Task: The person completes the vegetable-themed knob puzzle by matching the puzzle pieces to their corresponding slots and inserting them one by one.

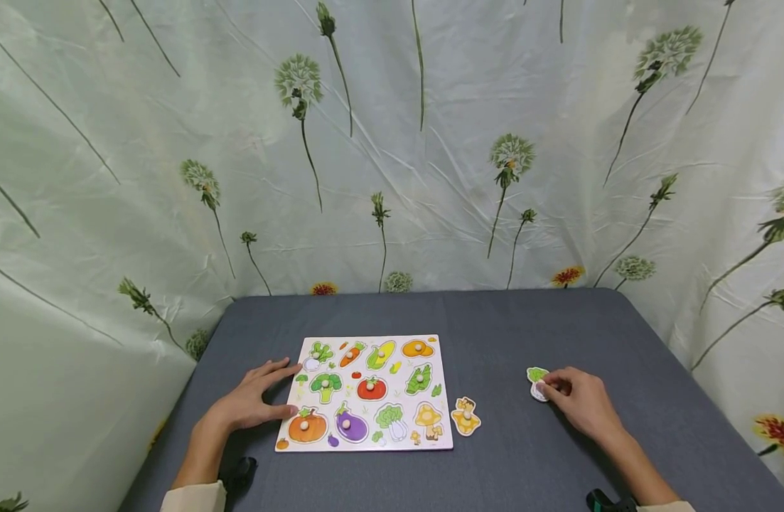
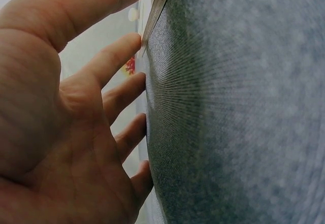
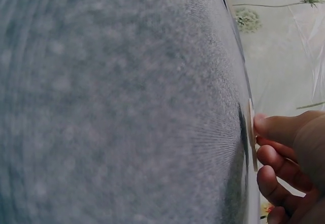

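A white puzzle board (image 1: 364, 392) with knobbed vegetable pieces lies on the table. My left hand (image 1: 249, 400) is spread at its left edge, thumb and fingertips touching it; the left wrist view shows that hand (image 2: 76, 117) with its fingers extended. Off to the right, my right hand (image 1: 583, 402) pinches a bok choy puzzle piece (image 1: 536, 375) with green top and white base. In the right wrist view the piece (image 3: 252, 132) appears edge-on at the fingertips of the hand (image 3: 289, 158); its knob is hidden. A yellow mushroom piece (image 1: 465, 419) lies beside the board's right edge.
The table (image 1: 519, 462) has a dark grey cloth. Behind and beside it hangs a pale curtain (image 1: 443, 213) with dandelion prints. Bok choy and mushroom pictures on the board's lower right show no knobs. Dark straps sit near both wrists.
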`<state>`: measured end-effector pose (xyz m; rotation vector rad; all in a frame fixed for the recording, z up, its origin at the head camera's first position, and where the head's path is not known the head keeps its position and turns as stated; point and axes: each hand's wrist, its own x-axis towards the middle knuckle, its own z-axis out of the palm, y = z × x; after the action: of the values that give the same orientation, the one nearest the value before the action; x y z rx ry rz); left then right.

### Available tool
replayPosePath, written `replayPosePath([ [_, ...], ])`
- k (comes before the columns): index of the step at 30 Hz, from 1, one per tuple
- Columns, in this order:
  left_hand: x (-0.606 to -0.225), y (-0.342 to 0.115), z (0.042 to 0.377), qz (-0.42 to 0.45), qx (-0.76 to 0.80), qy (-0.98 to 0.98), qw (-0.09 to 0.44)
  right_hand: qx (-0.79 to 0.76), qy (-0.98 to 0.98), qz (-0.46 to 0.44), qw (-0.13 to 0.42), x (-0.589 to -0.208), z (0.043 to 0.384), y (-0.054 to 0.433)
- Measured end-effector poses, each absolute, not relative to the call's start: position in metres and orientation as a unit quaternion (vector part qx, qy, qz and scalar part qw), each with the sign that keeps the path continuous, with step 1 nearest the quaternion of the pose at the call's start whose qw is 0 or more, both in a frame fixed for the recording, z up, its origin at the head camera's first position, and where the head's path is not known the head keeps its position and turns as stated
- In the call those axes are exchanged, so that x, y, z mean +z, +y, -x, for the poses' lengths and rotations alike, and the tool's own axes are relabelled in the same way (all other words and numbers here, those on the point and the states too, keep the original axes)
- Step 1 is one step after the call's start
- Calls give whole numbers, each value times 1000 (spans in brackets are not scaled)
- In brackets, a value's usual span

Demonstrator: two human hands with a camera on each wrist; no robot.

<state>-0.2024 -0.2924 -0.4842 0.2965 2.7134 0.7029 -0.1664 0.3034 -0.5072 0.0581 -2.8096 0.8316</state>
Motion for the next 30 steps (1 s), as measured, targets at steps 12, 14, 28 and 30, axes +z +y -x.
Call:
replayPosePath([
  [12,-484,-294,202,-124,261,946,145,287,-946,-53,143,-492,170,283],
  [14,-485,-294,202,-124,260,947,146,289,-944,-58,145,-489,171,277],
  [28,-486,-294,202,-119,258,947,150,330,-928,-108,132,-480,172,228],
  [30,-486,-294,202,-119,257,947,149,338,-925,-118,125,-480,172,221],
])
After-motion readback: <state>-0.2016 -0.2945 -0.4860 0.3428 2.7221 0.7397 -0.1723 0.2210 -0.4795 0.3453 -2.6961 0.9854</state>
